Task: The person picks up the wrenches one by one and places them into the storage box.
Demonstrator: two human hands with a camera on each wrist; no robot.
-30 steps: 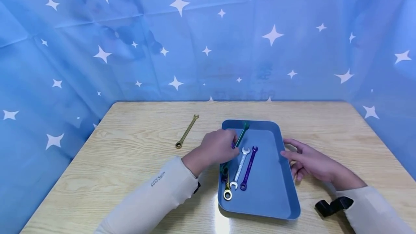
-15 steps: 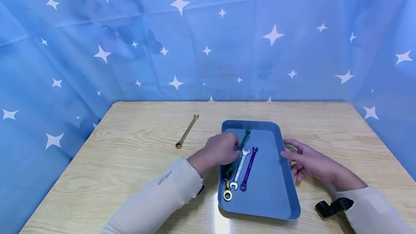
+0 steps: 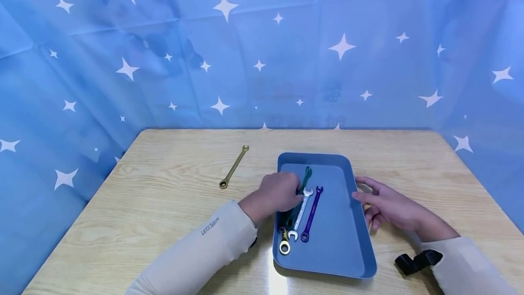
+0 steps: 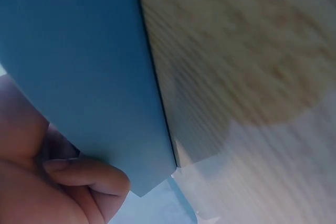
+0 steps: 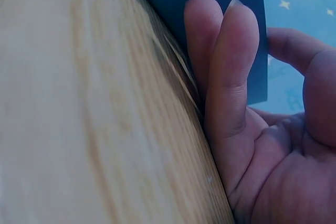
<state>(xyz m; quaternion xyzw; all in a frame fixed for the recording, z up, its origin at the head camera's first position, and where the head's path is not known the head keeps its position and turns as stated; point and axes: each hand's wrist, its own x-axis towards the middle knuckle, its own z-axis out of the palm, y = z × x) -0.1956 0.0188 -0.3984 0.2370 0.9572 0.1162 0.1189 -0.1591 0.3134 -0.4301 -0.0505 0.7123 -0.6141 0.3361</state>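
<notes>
My left hand [image 3: 280, 191] reaches over the left rim of a blue tray [image 3: 340, 249] and holds a green wrench [image 3: 308, 174] low inside it. Curled fingers show past the tray wall [image 4: 100, 77] in the left wrist view; the wrench is hidden there. Beside the green one lie a silver open-ended wrench [image 3: 302, 211] and a purple wrench [image 3: 313, 213]. The ring end of a gold wrench [image 3: 284, 246] shows near the tray's front left corner, its other end covered. My right hand [image 3: 386, 204] holds the tray's right side, thumb at the rim, fingers against the outer wall.
Another gold wrench [image 3: 234, 167] lies on the wooden table [image 3: 163, 185], left of the tray. A blue curtain [image 3: 262, 49] with white stars hangs behind the table. A black strap [image 3: 417, 262] sits at the right wrist.
My left hand has moved slightly toward me and down, and the green wrench has come down with it, close beside the silver one. The right hand keeps its place at the tray.
</notes>
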